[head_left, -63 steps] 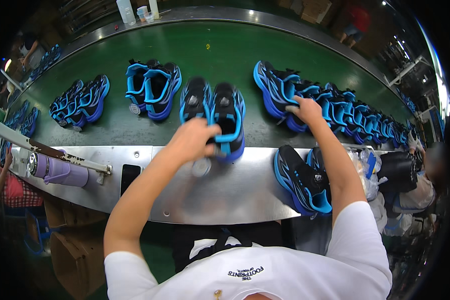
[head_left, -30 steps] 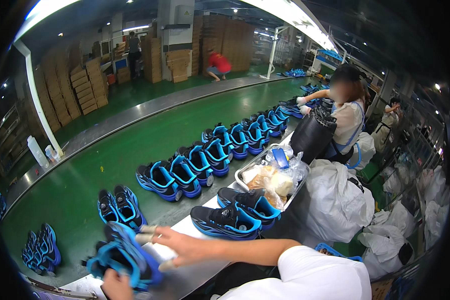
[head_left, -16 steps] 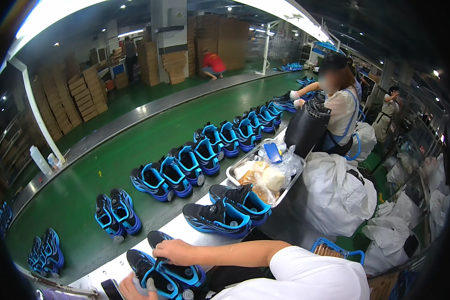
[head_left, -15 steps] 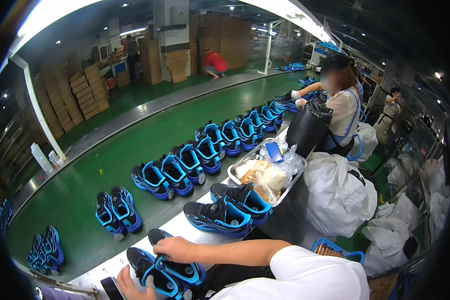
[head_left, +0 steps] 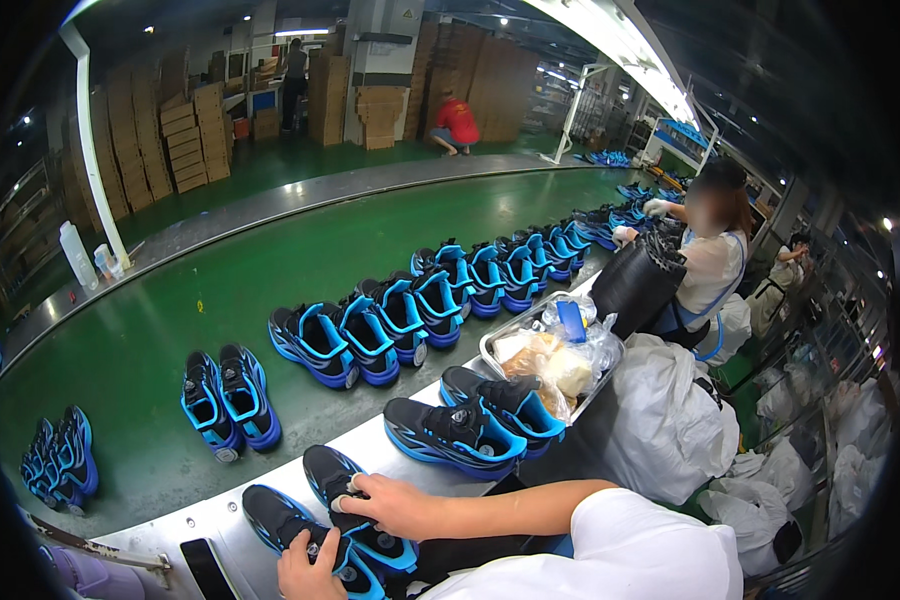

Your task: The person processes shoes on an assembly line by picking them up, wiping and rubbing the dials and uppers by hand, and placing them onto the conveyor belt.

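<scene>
Two black and blue sneakers lie side by side on the white metal ledge before me, toes pointing away. My left hand (head_left: 310, 568) has its bent fingers around the upper of the left sneaker (head_left: 273, 512), at its round dial. Over on the right sneaker (head_left: 327, 465), my right hand (head_left: 395, 506) grips the tongue area, with pale covers on its fingertips. My hands partly hide both shoe openings. Another pair, with a front sneaker (head_left: 450, 436) and a rear sneaker (head_left: 510, 408), rests to the right on the ledge.
A dark phone (head_left: 208, 568) lies left of my hands. Beyond the ledge, a green conveyor belt (head_left: 140, 340) carries several sneaker pairs. A metal tray (head_left: 490, 345) holds plastic-bagged items. White sacks (head_left: 660, 420) stand at right; a co-worker (head_left: 710, 260) handles shoes farther along.
My left hand has moved from the left sneaker's side onto its upper. My right hand has shifted slightly back along the other sneaker. The view has turned a little, uncovering more of the phone.
</scene>
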Demonstrator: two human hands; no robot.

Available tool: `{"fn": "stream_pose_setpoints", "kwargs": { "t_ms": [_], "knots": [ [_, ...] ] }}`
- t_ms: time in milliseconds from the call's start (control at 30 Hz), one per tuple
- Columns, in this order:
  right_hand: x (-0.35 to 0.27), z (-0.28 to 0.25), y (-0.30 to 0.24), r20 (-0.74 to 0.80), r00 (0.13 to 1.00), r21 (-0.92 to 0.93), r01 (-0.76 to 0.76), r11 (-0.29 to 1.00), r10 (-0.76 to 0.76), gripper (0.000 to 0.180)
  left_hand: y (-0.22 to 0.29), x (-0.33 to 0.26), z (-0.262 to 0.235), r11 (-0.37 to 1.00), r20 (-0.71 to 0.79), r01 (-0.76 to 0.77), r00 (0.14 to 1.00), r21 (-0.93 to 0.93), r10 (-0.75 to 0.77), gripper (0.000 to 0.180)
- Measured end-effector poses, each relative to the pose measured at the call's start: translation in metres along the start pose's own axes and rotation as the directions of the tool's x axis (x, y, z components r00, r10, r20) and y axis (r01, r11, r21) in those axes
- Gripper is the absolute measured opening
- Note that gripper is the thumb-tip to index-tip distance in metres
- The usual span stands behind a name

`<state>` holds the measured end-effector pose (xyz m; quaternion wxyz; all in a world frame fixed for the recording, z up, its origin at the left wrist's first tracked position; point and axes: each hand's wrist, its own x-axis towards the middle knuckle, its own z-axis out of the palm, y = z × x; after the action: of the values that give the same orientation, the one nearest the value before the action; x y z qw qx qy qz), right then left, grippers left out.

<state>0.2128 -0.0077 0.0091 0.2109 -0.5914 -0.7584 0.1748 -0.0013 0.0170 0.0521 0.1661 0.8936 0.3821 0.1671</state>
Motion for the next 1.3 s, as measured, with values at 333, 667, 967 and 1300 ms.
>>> {"fn": "stream_pose_setpoints", "kwargs": {
  "t_ms": [333,667,967,1300],
  "knots": [
    [-0.007,-0.027,-0.010,0.146,0.989,-0.003,0.018,1.000,-0.017,0.055,-0.017,-0.006,0.011,0.946,0.046,-0.053,0.996,-0.319,0.071,0.025],
    [-0.012,0.003,-0.004,-0.043,0.997,-0.108,0.062,0.992,-0.067,0.046,-0.022,0.004,0.037,0.988,0.059,-0.130,0.989,-0.089,0.135,0.019],
    [-0.030,0.023,0.007,-0.287,0.957,0.257,0.130,0.958,-0.053,0.054,0.018,0.006,0.034,0.933,0.052,0.270,0.963,-0.239,-0.266,0.034],
    [-0.019,0.042,0.006,-0.268,0.963,0.219,0.063,0.974,-0.002,0.044,0.021,-0.008,0.055,0.924,0.011,0.331,0.941,0.192,-0.340,0.047]
  ]
}}
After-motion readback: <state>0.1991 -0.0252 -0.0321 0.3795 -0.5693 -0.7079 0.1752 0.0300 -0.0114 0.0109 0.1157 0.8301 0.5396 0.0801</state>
